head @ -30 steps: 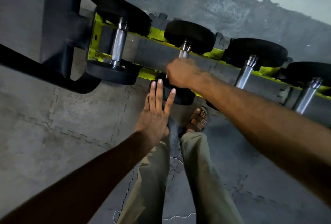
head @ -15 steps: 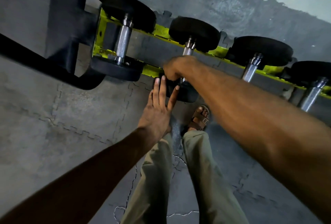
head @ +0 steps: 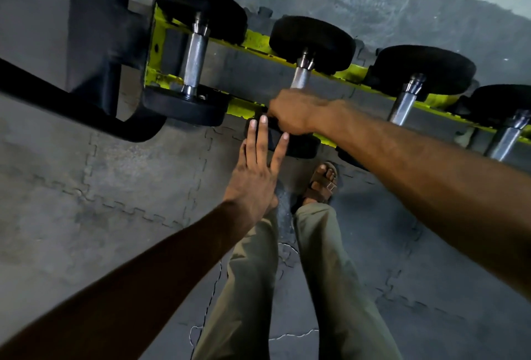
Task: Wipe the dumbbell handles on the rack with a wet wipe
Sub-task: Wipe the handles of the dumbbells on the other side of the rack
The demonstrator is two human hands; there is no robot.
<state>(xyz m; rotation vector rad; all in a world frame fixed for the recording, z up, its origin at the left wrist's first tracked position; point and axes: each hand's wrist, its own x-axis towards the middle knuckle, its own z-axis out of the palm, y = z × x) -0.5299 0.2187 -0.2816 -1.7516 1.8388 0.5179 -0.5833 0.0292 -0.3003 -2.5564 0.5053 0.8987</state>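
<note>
Several black dumbbells with steel handles lie across a yellow rack. My right hand is curled round the near end of the second dumbbell's handle; the wipe is hidden under the hand. My left hand has its fingers straight and spread, with the fingertips against that dumbbell's near black head. The first dumbbell lies to the left and the third dumbbell to the right, both untouched.
The rack's thick black frame fills the upper left, with a curved foot reaching towards me. Grey interlocking floor mats lie below. My legs in khaki trousers and a sandalled foot stand just under the rack.
My right hand has slid down the second handle towards its near head and stays curled round it. My left hand keeps its fingertips on the near head.
</note>
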